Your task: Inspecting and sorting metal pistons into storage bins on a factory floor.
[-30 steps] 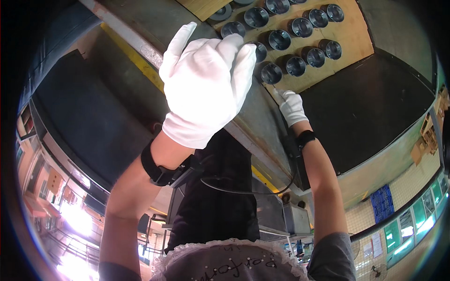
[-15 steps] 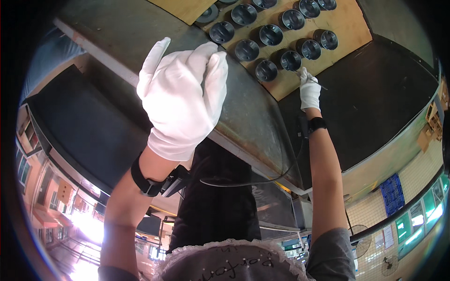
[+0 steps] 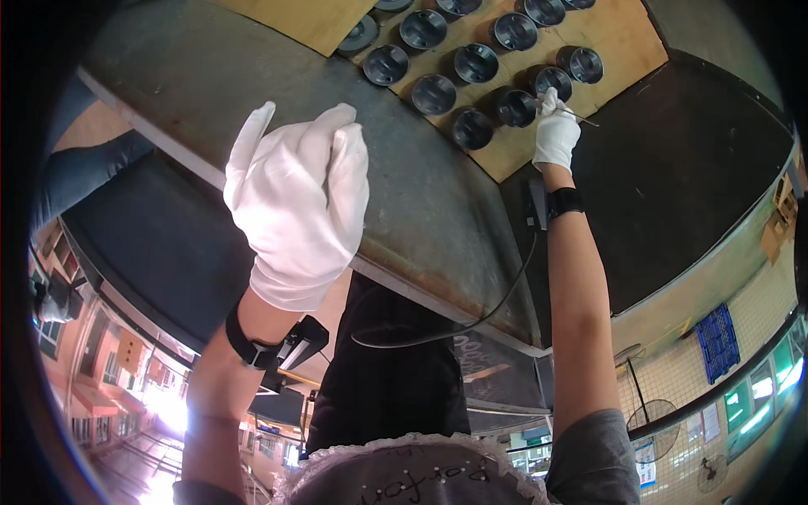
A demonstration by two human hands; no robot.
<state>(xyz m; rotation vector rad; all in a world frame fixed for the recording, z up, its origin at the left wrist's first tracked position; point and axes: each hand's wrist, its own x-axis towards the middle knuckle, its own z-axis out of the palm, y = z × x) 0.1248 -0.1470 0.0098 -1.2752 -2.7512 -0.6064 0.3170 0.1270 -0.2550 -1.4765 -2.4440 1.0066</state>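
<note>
My left hand [image 3: 295,198], in a white glove, is raised over the near edge of the grey metal table [image 3: 421,210]. Its thumb and forefinger are drawn together and one finger sticks out; whatever may lie between them is hidden. Farther off to the right, my gloved right hand [image 3: 556,139] grips a thin metal rod-like tool [image 3: 587,121]. The fingertips are at the near side of a round black hollow part [image 3: 553,82], close to another black cup-shaped part [image 3: 515,108]. Several such parts stand in rows on a tan board [image 3: 619,34].
A second tan sheet [image 3: 307,18] lies at the far left. Dark matting [image 3: 665,160] covers the surface right of the board. Beside my right wrist a small box trails a black cable [image 3: 505,313]. At the left edge shows another person's blue-clothed limb [image 3: 97,168].
My right hand has shifted from one black part toward the one behind it, at its right. My left hand has moved left and nearer. A blue-clothed limb has entered at the left.
</note>
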